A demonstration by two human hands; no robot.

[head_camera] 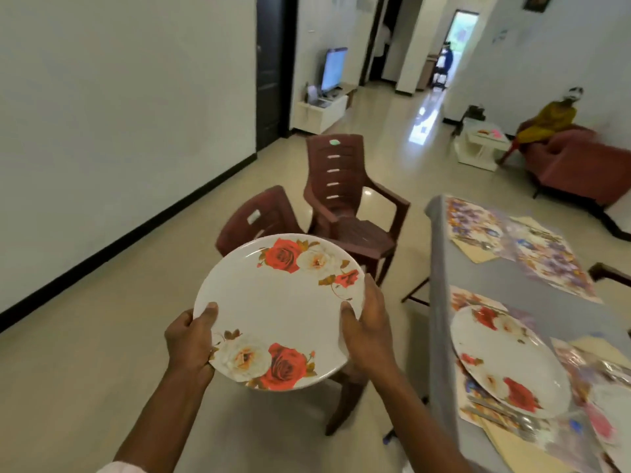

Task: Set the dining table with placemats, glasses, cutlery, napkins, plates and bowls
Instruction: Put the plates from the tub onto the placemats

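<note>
Left hand [189, 339] grips the near-left rim of a round glossy white plate with red and cream rose prints [273, 302]: thumb on the face, fingers underneath and hidden; right hand [367, 322] grips the right rim, thumb on top, fingers wrapped over the edge; plate is in the air, tilted toward the camera, left of the table (not touching it); forearms bare, a scrap of pale sleeve [116, 468] cut off at the bottom edge.

Right of the held plate: rectangular table under a smooth grey cloth [440, 302], cut off at the right and bottom; on its near end a second round white rose-print plate [508, 360] lies on a shiny floral placemat [461, 298]; metal cutlery [502, 416] lies just beside that plate's near rim, too blurred to tell the pieces apart; a beige flat sheet [502, 445] lies under it, material unclear; farther along the cloth, a second floral placemat [553, 264], smeared by motion blur.

Behind the held plate: two dark brown moulded plastic chairs on glossy beige floor tiles [102, 370]; the nearer chair [259, 216] is largely hidden by the plate; the farther chair [345, 206] shows a slotted back and armrests.

Far end: flat screen [334, 68] on a low white cabinet [321, 112]; dark door [273, 70]; a seated person in yellow [549, 122] on a reddish sofa [580, 169], blurred.
</note>
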